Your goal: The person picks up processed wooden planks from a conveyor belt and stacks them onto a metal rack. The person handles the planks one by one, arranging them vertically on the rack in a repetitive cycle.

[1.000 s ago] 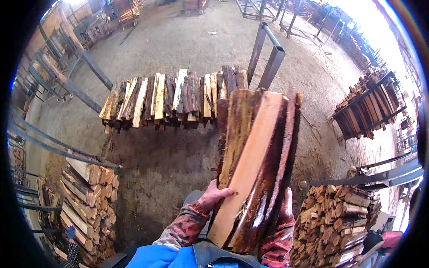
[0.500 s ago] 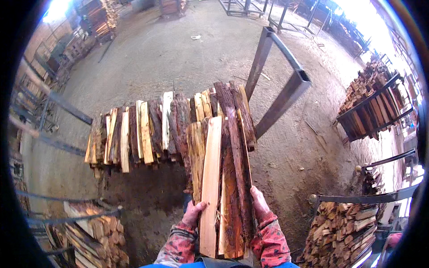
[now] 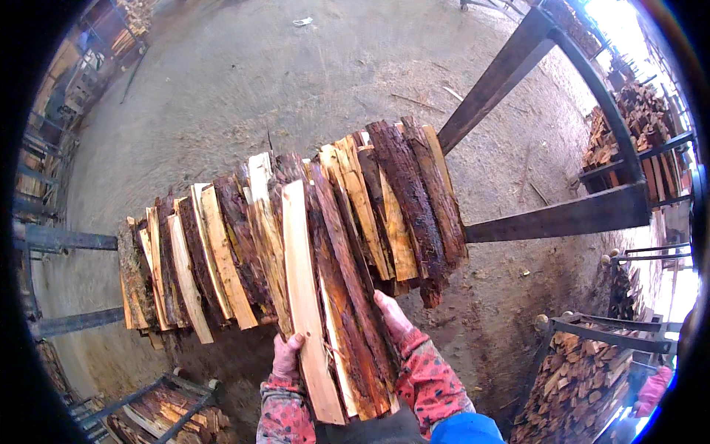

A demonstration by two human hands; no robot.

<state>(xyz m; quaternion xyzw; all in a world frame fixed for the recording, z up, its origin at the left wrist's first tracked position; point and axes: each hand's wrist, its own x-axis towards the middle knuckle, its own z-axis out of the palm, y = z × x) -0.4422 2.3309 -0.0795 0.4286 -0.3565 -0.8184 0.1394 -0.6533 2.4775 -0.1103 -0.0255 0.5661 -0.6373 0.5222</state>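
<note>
Our left hand (image 3: 287, 355) grips the left edge of a bundle of split wood slabs (image 3: 333, 311), fingers curled over a pale, fresh-cut board (image 3: 305, 296). Our right hand (image 3: 392, 317) presses flat against the bundle's right side, against dark, bark-covered pieces. Both forearms wear red patterned sleeves (image 3: 433, 385). We hold the bundle lengthwise, its far end lying on or over a row of stacked firewood slabs (image 3: 222, 251), which spans from a rusty metal post (image 3: 66, 240) at left to two dark steel beams (image 3: 562, 214) at right. Under the row we see a dirt floor (image 3: 296, 81) strewn with sawdust. Filled metal racks of cut wood (image 3: 577, 385) stand at lower right, another (image 3: 163, 411) at lower left.
</note>
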